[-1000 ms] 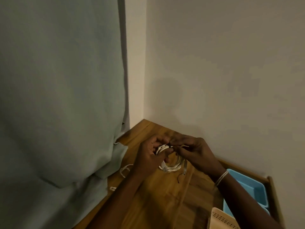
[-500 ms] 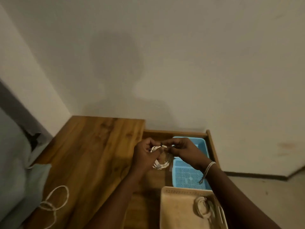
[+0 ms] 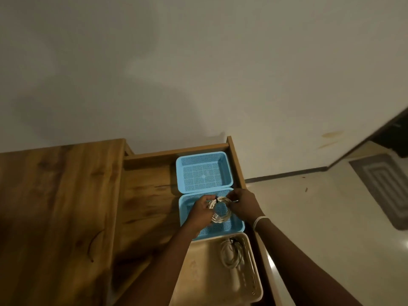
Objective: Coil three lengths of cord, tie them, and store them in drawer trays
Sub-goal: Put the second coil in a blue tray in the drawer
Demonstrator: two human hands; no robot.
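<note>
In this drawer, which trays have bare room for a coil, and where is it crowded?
The far blue tray against the drawer back is bare. The near blue tray is crowded: left hand and right hand hold a cord coil over it. The beige tray has room left of its stored coil.
</note>
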